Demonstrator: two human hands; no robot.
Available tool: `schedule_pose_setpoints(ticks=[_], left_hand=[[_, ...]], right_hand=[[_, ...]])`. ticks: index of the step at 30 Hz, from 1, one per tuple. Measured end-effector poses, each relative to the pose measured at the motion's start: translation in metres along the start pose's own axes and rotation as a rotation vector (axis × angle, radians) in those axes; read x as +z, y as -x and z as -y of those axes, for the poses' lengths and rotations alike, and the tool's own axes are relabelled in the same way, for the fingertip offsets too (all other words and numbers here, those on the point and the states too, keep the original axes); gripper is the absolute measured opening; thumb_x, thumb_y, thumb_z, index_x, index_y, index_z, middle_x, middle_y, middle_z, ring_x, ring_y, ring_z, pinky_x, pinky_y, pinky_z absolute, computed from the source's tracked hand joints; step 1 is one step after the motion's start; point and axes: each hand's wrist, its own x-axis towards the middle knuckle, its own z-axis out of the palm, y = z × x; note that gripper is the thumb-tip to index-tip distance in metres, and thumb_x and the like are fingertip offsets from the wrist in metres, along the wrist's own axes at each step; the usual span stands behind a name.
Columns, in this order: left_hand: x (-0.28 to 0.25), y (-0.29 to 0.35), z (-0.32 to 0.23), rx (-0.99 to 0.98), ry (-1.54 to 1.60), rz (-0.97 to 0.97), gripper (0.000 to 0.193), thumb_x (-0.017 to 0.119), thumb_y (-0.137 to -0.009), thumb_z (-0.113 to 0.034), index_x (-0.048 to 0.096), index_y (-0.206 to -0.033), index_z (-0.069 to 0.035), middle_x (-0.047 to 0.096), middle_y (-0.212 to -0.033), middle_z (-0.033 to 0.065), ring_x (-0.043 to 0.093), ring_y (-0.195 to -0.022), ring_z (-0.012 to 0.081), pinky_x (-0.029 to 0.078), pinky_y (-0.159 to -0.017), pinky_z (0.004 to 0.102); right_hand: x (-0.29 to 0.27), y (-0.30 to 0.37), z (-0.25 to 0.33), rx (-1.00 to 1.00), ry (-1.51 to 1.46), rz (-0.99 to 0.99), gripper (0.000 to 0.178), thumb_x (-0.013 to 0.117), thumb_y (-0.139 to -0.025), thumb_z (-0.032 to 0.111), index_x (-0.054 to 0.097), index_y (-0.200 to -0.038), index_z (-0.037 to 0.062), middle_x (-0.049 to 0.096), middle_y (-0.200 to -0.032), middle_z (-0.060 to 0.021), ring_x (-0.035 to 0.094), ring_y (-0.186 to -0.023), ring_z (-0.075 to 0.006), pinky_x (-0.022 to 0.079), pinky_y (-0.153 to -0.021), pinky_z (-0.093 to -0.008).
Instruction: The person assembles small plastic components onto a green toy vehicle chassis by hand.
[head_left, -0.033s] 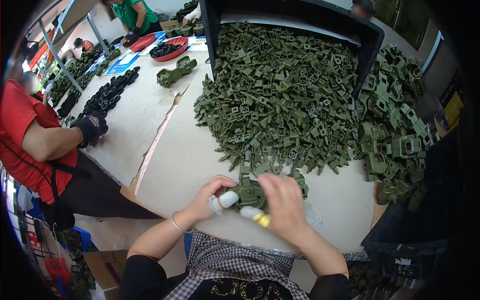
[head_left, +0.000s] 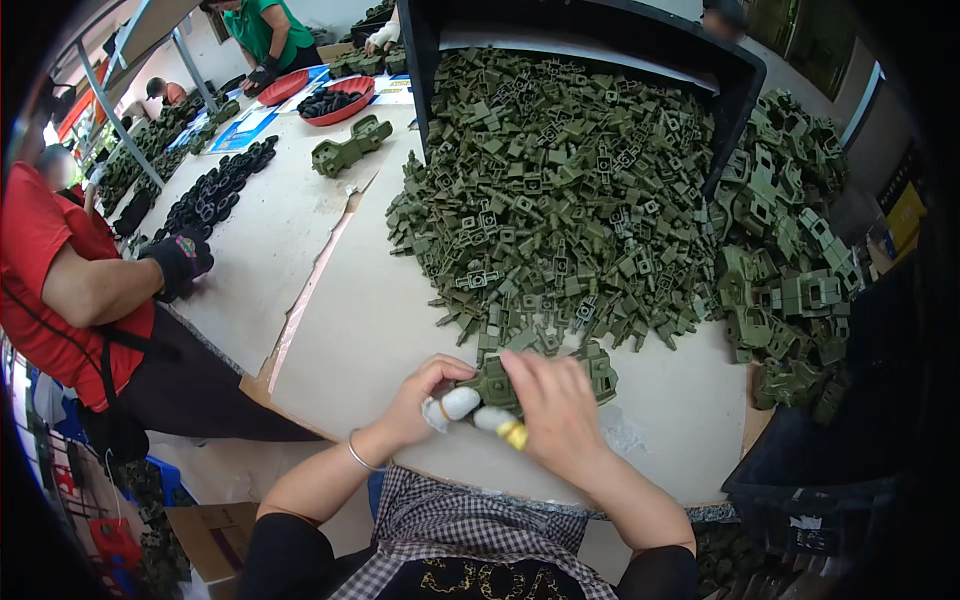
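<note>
A dark green plastic toy vehicle body [head_left: 603, 376] lies at the table's near edge, between my hands. My left hand [head_left: 422, 400] is closed on its left end, with the thumb wrapped in white. My right hand [head_left: 562, 415] is closed over its middle, fingers on top and thumb at the near side. That thumb has a white wrap with yellow tape. The fingers hide much of the body. Just beyond my hands spreads a large heap of small green plastic parts [head_left: 560, 200], its near edge almost at the vehicle body.
A black bin [head_left: 745, 110] frames the heap's back and right. More green vehicle bodies [head_left: 790, 290] are piled at the right. One vehicle body [head_left: 350, 146] stands far left, near black wheels [head_left: 218, 190] and a red tray [head_left: 340, 105]. At the left, a co-worker's gloved hand [head_left: 183, 262] rests over the table.
My right hand has shifted slightly left, and its fingers have come down onto the vehicle body. My left hand keeps its grip with little movement.
</note>
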Motion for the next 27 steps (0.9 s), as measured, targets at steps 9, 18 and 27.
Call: schedule_pose_setpoints(ticks=[9, 18, 27], left_hand=[[0.017, 0.010, -0.009, -0.211, 0.154, -0.018, 0.040, 0.063, -0.078, -0.001, 0.046, -0.114, -0.002, 0.049, -0.115, 0.0084, 0.049, -0.107, 0.0183, 0.040, -0.093, 0.0314], [0.030, 0.016, -0.010, -0.061, 0.295, -0.043, 0.044, 0.064, -0.079, -0.006, 0.044, -0.118, -0.002, 0.049, -0.118, 0.0094, 0.050, -0.107, 0.0163, 0.040, -0.092, 0.0283], [0.002, 0.020, -0.014, -0.257, 0.157, -0.289, 0.030, 0.059, -0.081, -0.007, 0.053, -0.110, -0.004, 0.056, -0.105, 0.0063, 0.052, -0.099, 0.0152, 0.040, -0.089, 0.0279]], right_hand=[[0.015, 0.009, 0.005, 0.073, 0.058, 0.094, 0.051, 0.063, -0.067, 0.013, 0.049, -0.113, -0.0013, 0.053, -0.090, -0.0128, 0.052, -0.083, -0.0271, 0.042, -0.074, -0.0357], [0.001, -0.012, -0.013, 0.143, -0.014, 0.722, 0.057, 0.067, -0.069, 0.024, 0.048, -0.115, -0.0037, 0.055, -0.106, -0.0181, 0.051, -0.100, -0.0316, 0.040, -0.087, -0.0395], [-0.033, 0.006, -0.013, -0.001, -0.050, 0.202, 0.063, 0.071, -0.067, 0.023, 0.046, -0.121, 0.0004, 0.048, -0.121, -0.0182, 0.047, -0.108, -0.0336, 0.039, -0.091, -0.0401]])
